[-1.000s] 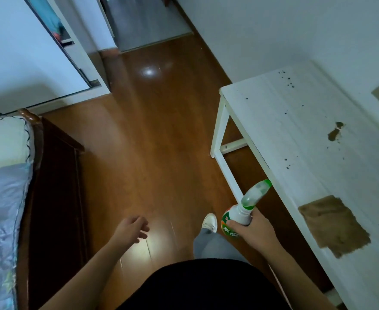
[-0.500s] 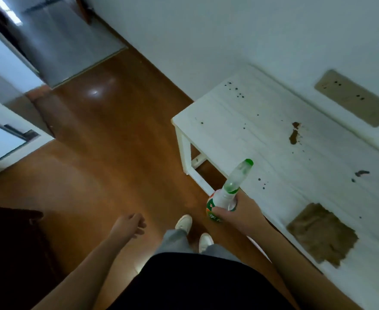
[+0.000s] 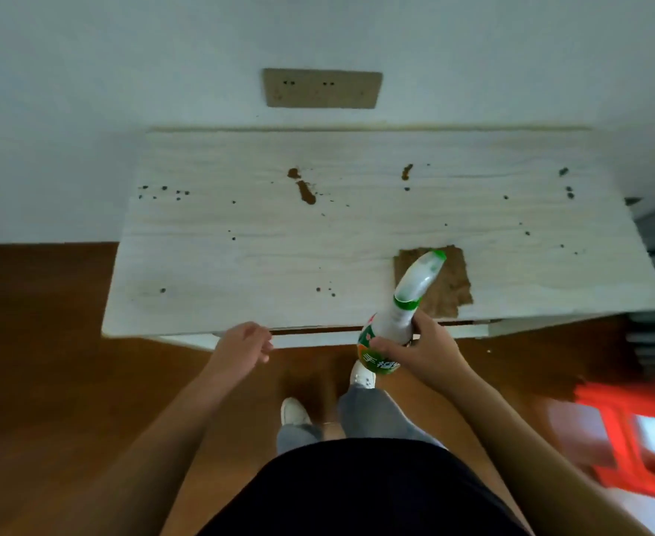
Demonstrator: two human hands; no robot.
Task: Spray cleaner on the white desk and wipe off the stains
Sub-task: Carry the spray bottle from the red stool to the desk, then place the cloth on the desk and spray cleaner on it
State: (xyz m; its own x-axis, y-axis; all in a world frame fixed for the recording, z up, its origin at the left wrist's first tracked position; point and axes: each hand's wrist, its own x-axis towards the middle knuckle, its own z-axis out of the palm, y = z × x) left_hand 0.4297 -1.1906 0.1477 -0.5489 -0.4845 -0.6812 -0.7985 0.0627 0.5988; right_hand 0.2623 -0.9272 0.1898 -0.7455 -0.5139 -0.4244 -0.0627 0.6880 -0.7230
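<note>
A white bench (image 3: pixel 241 265) stands against the wall, speckled with brown stains (image 3: pixel 306 191), with a brown cloth (image 3: pixel 451 292) at its lower right. The right hand (image 3: pixel 424 352) grips a spray bottle (image 3: pixel 399 315) over the front edge. The left hand (image 3: pixel 243 342), lower centre, hangs loosely curled and empty.

The person wore a black top (image 3: pixel 357 493), grey trousers (image 3: pixel 372 417) and white shoes (image 3: pixel 294 412); both arms (image 3: pixel 171 439) were bare down to the left hand (image 3: pixel 243 342) and right hand (image 3: pixel 430 353).

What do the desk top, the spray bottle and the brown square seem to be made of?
Desk top: probably white-painted or laminated wood, matte; faint grain lines show.
Spray bottle: likely plastic, translucent white with green trim.
Brown square: perhaps cloth; ragged edge.
</note>
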